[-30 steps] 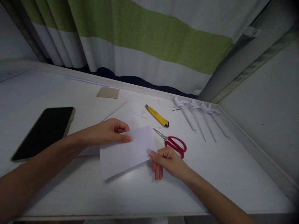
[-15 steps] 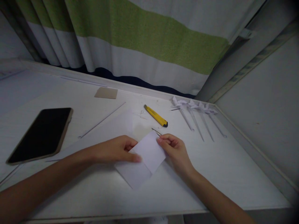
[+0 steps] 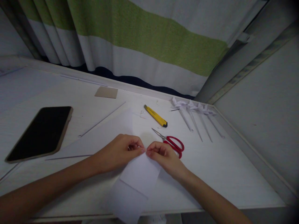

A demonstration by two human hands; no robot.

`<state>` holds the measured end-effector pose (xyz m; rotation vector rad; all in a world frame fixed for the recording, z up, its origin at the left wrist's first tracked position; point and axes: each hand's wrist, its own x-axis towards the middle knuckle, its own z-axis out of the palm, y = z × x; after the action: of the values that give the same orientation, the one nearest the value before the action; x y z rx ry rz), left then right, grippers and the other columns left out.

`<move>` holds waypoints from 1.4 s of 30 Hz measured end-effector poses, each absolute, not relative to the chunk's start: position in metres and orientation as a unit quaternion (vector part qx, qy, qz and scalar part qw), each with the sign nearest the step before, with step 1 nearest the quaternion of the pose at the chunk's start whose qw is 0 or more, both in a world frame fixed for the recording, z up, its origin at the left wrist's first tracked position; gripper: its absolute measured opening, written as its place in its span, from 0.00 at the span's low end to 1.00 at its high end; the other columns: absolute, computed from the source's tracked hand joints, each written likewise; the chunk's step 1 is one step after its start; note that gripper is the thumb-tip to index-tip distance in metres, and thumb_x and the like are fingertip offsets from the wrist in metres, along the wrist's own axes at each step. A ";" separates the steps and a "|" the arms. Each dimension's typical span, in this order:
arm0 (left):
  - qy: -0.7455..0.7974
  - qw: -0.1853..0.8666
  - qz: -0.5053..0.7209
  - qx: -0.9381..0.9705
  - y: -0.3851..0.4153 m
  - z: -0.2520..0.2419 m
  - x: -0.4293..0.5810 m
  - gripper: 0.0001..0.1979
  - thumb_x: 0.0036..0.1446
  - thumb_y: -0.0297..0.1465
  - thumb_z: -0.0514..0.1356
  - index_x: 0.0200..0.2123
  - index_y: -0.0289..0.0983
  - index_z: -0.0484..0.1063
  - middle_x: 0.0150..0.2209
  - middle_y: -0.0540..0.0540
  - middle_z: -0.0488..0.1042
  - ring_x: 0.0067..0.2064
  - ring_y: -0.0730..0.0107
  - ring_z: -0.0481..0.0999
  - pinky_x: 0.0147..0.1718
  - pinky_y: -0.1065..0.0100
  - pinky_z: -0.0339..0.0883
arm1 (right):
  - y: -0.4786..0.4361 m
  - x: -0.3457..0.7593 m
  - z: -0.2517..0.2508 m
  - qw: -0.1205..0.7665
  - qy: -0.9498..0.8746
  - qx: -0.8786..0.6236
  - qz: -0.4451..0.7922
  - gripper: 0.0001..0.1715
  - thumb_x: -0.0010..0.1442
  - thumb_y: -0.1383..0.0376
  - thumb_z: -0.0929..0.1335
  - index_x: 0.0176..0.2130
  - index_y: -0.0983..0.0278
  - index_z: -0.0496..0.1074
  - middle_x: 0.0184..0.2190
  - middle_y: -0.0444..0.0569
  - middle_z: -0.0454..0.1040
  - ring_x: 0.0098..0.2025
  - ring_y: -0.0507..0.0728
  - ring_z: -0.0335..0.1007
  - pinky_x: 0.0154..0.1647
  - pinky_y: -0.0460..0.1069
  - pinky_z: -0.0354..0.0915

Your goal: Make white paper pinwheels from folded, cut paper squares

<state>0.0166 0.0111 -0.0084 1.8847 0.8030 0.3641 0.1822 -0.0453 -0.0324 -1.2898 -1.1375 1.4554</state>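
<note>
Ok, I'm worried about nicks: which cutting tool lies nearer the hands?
The metal scissors with red handles, just beyond the right hand; the long yellow utility knife lies farther off, toward the green striped curtain.

scissors (image 3: 164, 137) — partly behind right hand (image 3: 168, 159) | curtain (image 3: 149, 37) — top cut off

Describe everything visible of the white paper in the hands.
The white paper looks thin, plain and folded over: a straight flap edge crosses it at a slant. The left hand and right hand, nearly touching, pinch its far end. Its near end shows past the table's front edge in view. The pinched spot is partly hidden.
</note>
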 end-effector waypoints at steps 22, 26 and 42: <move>0.363 0.421 0.198 0.807 0.027 0.015 0.009 0.11 0.50 0.36 0.54 0.26 0.36 0.71 0.22 0.53 0.70 0.26 0.74 0.68 0.24 0.75 0.58 | -0.040 0.207 -0.014 0.400 -0.443 -0.581 0.554 0.03 0.40 0.69 0.68 0.21 0.67 0.73 0.15 0.42 0.72 0.17 0.47 0.64 0.20 0.42 0.63; 0.434 0.406 0.277 0.755 0.043 0.016 0.003 0.10 0.48 0.37 0.56 0.26 0.35 0.69 0.22 0.53 0.69 0.25 0.75 0.67 0.23 0.75 0.58 | -0.035 0.224 -0.010 0.433 -0.413 -0.611 0.518 0.02 0.41 0.70 0.69 0.21 0.67 0.73 0.19 0.46 0.74 0.19 0.48 0.67 0.22 0.44 0.64; 0.323 0.509 0.202 0.772 0.023 -0.010 0.022 0.11 0.52 0.34 0.53 0.31 0.35 0.71 0.31 0.49 0.73 0.35 0.70 0.71 0.32 0.72 0.64 | -0.044 0.199 -0.024 0.423 -0.536 -0.599 0.419 0.09 0.49 0.61 0.66 0.29 0.65 0.70 0.16 0.40 0.62 0.17 0.47 0.54 0.16 0.43 0.48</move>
<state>0.0219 0.0229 -0.0102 1.8608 0.7782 0.4860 0.1990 -0.0435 -0.0237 -1.4984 -1.3413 1.0496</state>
